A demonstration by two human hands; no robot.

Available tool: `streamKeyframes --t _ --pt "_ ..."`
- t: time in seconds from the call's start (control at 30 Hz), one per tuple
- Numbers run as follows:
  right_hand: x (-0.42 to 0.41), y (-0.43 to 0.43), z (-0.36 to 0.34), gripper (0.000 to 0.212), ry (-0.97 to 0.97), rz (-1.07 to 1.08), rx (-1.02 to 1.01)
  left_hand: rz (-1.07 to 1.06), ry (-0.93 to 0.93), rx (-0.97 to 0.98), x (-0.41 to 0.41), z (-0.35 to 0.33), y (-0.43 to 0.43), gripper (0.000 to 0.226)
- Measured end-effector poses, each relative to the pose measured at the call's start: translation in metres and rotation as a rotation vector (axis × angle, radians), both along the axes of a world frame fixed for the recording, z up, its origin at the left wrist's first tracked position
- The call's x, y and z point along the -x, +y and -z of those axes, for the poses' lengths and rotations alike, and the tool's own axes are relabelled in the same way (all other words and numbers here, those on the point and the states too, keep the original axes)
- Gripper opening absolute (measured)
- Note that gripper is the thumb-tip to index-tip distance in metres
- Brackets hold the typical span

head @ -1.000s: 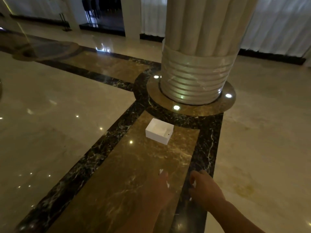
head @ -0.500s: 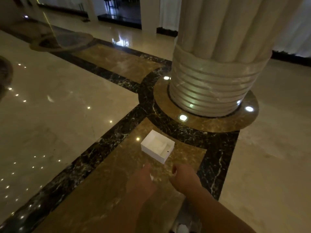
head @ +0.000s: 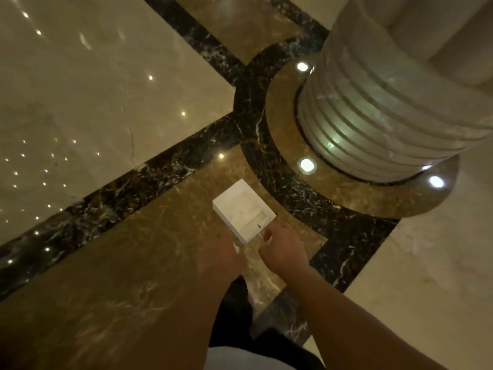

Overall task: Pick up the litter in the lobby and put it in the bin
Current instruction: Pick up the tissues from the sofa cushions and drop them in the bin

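Observation:
A small white open box lies on the brown marble floor panel in front of the column. My left hand reaches down to the box's near corner, back of the hand up. A small white speck shows at its fingertips; whether it holds something I cannot tell. My right hand is just right of that corner, fingers curled loosely, tips at the box's near right edge and nothing gripped. No bin is in view.
A thick fluted marble column rises at the upper right on a round brown base with floor lights. Black marble bands cross the polished beige floor. My dark-clad legs show below the arms.
I have come closer and bent down; the view now looks steeply at the floor. Both hands have moved forward from well short of the box to its near corner.

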State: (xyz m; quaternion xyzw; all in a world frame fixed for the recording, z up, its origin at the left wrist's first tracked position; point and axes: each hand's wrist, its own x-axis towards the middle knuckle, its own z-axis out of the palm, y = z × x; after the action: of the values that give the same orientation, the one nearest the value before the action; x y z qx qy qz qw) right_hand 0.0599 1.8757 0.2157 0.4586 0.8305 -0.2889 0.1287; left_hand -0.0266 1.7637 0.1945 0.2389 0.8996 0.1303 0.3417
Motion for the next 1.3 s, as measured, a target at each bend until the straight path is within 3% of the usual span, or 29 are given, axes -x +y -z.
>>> streamKeyframes --t 0.2,0.33,0.4,0.6,0.77,0.9,1.03,1.2,1.3 --pt "0.077 0.095 0.098 0.013 -0.060 -0.041 0.072 -0.147 -0.118 -0.040 0.072 0.093 0.082 0.044" --pt "0.126 0.135 0.208 0.014 -0.036 0.019 0.186 -0.346 -0.225 -0.099 0.098 0.197 0.124 0.045" --pt "0.144 0.151 0.274 0.016 -0.039 0.019 0.195 -0.340 -0.201 -0.052 0.104 0.257 0.139 0.049" --pt "0.155 0.182 0.438 0.027 -0.127 -0.239 0.163 -0.492 -0.219 0.003 0.099 0.408 0.168 0.065" --pt "0.151 0.217 0.501 0.046 -0.086 -0.251 0.198 -0.579 -0.262 -0.032 0.086 0.470 0.203 0.079" --pt "0.146 0.243 0.508 0.055 -0.141 -0.323 0.258 -0.638 -0.263 -0.038 0.082 0.471 0.217 0.082" --pt "0.145 0.260 0.478 0.054 -0.225 -0.352 0.271 -0.715 -0.243 0.041 0.081 0.428 0.207 0.080" --pt "0.144 0.240 0.379 0.062 -0.223 -0.513 0.265 -0.732 -0.230 0.181 0.077 0.322 0.188 0.068" --pt "0.141 0.213 0.297 0.066 -0.170 -0.646 0.253 -0.736 -0.208 0.206 0.066 0.249 0.173 0.072"
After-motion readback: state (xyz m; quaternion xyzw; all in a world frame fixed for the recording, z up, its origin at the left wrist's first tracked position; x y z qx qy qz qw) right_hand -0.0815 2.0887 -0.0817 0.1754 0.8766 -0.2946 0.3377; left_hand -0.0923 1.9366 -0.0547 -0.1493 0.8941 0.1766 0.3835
